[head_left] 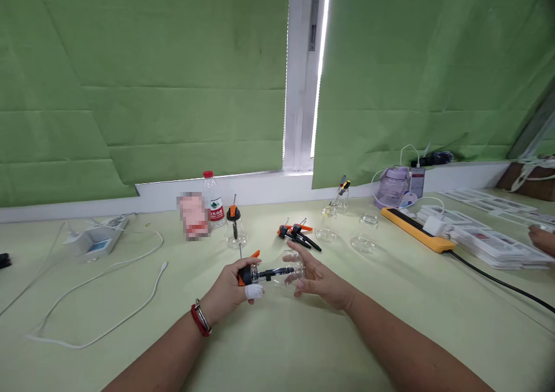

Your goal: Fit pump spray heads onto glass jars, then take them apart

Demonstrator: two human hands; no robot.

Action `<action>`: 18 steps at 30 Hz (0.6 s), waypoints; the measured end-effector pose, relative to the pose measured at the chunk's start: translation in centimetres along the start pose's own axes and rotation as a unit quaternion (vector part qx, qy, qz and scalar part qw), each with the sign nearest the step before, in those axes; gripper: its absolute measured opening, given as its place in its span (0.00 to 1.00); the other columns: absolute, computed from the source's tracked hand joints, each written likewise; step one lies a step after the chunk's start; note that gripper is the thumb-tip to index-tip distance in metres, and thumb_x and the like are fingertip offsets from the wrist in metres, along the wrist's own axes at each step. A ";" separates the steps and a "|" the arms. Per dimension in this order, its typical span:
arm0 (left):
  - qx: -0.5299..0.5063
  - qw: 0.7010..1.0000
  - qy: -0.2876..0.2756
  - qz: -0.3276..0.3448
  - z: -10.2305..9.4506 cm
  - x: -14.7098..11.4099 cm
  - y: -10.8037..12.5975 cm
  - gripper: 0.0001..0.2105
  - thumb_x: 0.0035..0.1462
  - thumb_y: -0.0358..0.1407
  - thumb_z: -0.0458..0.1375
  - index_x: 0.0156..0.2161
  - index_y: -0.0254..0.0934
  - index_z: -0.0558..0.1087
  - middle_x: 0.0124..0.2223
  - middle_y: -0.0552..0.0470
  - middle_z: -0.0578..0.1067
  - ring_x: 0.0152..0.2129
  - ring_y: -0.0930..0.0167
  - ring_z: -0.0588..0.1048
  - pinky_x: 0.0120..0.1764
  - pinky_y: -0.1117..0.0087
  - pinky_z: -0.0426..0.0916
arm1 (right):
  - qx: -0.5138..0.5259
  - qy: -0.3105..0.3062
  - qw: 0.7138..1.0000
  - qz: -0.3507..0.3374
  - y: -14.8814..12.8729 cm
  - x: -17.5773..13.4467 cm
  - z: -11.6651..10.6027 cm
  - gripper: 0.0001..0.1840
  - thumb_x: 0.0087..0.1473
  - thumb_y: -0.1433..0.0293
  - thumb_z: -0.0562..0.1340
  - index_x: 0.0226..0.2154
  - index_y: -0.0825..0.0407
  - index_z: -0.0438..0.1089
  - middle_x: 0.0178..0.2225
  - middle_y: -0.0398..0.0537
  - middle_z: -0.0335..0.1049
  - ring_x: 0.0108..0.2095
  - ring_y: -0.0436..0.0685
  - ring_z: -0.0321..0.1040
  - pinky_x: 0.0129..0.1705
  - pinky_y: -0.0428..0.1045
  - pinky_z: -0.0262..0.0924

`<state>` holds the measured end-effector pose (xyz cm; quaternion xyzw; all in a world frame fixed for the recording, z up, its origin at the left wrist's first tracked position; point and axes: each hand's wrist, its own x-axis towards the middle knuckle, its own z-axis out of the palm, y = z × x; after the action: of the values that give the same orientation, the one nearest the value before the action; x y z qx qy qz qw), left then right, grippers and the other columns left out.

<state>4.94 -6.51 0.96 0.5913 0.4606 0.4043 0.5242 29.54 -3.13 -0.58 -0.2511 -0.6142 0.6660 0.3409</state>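
Observation:
A clear glass bottle (284, 276) lies sideways between my two hands above the table. My left hand (229, 288), its thumb wrapped in white tape, grips a black and orange dispenser lid (246, 275) with a thin metal spout at the bottle's left end. The lid's black tube (275, 272) runs inside the bottle. Around the bottle's wide right end curl the fingers of my right hand (318, 279). I cannot tell whether the lid is fully seated. Just beyond stands another bottle (236, 239) with such a lid on it.
Loose lids with black tubes (299, 234) lie beyond my hands, near two glass bottles, one upright (326, 230) and one farther right (364, 239). Screwdrivers (344, 187) stand behind. A yellow power strip (416, 230), white stacked panels (489, 241) and another person's hand (541, 240) are right; white cables (108, 262) left.

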 end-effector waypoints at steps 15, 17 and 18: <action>0.032 0.999 -0.024 0.010 0.0 0.1 -0.6 0.32 0.38 0.36 0.68 0.51 0.34 0.65 0.33 0.54 0.66 0.21 0.78 0.65 0.26 0.72 0.66 | 0.027 -0.012 0.993 0.117 1.3 0.6 0.0 0.28 0.54 0.48 0.51 0.49 0.49 0.54 0.26 0.43 0.66 0.17 0.50 0.65 0.16 0.44 0.59; 0.028 0.999 -0.028 0.004 0.0 0.1 -0.7 0.32 0.38 0.36 0.68 0.51 0.34 0.65 0.33 0.54 0.66 0.21 0.77 0.66 0.26 0.71 0.67 | 0.020 -0.013 0.991 0.130 1.3 0.6 -0.2 0.30 0.54 0.46 0.49 0.50 0.50 0.53 0.27 0.44 0.67 0.18 0.51 0.66 0.16 0.44 0.59; 0.026 0.999 -0.027 0.001 0.0 0.2 -0.7 0.32 0.38 0.36 0.68 0.51 0.34 0.66 0.33 0.54 0.66 0.21 0.77 0.66 0.26 0.71 0.68 | 0.018 -0.015 0.991 0.131 1.2 0.5 -0.4 0.32 0.53 0.46 0.50 0.52 0.50 0.52 0.28 0.45 0.67 0.19 0.51 0.67 0.17 0.45 0.60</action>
<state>4.86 -6.32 0.29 0.6161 0.4558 0.3763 0.5207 29.32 -2.51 -1.78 -0.3129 -0.5688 0.7197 0.2460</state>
